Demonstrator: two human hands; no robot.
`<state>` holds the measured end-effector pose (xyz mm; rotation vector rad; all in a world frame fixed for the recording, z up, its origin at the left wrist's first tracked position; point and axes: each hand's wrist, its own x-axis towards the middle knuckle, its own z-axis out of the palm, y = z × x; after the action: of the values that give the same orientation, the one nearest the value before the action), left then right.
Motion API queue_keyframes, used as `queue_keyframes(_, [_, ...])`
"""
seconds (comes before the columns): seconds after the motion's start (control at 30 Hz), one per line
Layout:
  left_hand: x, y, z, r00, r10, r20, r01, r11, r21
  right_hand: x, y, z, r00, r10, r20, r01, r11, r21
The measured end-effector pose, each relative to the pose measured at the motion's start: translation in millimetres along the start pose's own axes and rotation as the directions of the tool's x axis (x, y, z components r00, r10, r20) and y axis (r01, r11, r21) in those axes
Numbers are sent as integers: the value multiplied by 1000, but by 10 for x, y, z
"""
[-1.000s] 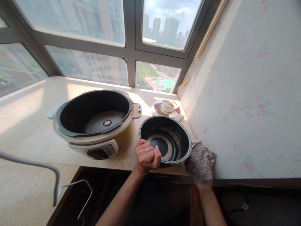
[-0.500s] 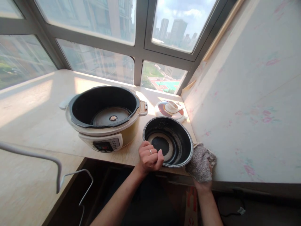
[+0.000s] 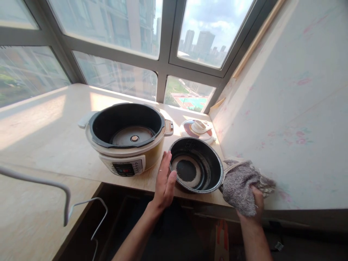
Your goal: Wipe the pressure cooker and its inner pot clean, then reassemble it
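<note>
A black inner pot (image 3: pixel 209 159) with a worn pale ring on its bottom sits at the counter's front edge. My left hand (image 3: pixel 164 183) is at the pot's left side, fingers stretched out and palm turned toward its wall; whether it touches the pot I cannot tell. On the other side, my right hand (image 3: pixel 255 201) grips a grey-brown cloth (image 3: pixel 239 185), which hangs in folds close to the pot's right rim. To the left stands the open cooker body (image 3: pixel 152 156), its heating plate showing inside. Behind the pot lies the cooker's lid (image 3: pixel 197 129).
The pale counter (image 3: pixel 67 145) runs along the window frame (image 3: pixel 161 65). A floral-patterned wall (image 3: pixel 285 119) bounds the right side. At the lower left, a bent white metal rod (image 3: pixel 57 185) sticks out over the counter edge. Below, a box with red print (image 3: pixel 222 239) stands in shadow.
My left hand has let go of the pot's rim and opened out along its left side. My right hand has moved right with the cloth, which now spreads wider.
</note>
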<state>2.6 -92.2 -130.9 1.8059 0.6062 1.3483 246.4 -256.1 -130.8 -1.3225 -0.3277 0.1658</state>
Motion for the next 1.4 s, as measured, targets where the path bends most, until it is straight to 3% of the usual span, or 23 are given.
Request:
queue_keyframes(0.07, [-48,-13,35,984,-177,-2,176,980,-93,83,-192,144,991,-69,-111,59,994,-87])
queue_keyframes(0.17, [-98,-44,96,966,-255,41,259,954,-154,243,-434,404,985,-166,-43,154,966,-207])
queue_keyframes(0.3, [-148,-165,139,978,-199,68,202,978,-56,438,-619,738,968,-143,207,211,909,-359])
queue_keyframes(0.43, [-177,-283,134,985,-151,79,150,988,23,531,-661,1080,869,25,494,273,809,-521])
queue_keyframes(0.53, [-178,-305,111,984,-151,95,149,988,26,510,-599,1356,770,157,619,257,811,-526])
queue_keyframes(0.7, [-179,-292,90,981,-160,110,168,983,-70,246,-473,1719,573,321,754,120,877,-465])
queue_keyframes(0.83, [-186,-239,131,973,-220,63,229,948,-221,-14,-494,1826,350,417,839,37,889,-457])
queue_keyframes(0.97, [-184,-158,225,957,-290,27,285,913,-293,-50,-568,1791,212,477,853,37,868,-495])
queue_keyframes(1.07, [-180,-126,303,954,-297,-24,277,914,-296,74,-640,1716,23,537,843,188,826,-531])
queue_keyframes(1.17, [-172,-128,352,963,-264,-64,238,934,-268,223,-770,1653,-167,521,837,440,799,-410])
queue_keyframes(1.23, [-162,-139,362,971,-226,-78,203,952,-230,295,-879,1632,-269,522,809,558,769,-310])
queue_keyframes(1.3, [-148,-150,356,977,-200,-76,185,968,-171,330,-972,1627,-308,579,754,673,693,-257])
queue_keyframes(1.33, [-140,-155,349,978,-200,-68,190,973,-130,334,-999,1629,-301,622,723,735,634,-240])
queue_keyframes(1.4, [-124,-164,332,977,-209,-43,207,977,-44,316,-997,1639,-238,704,669,847,487,-212])
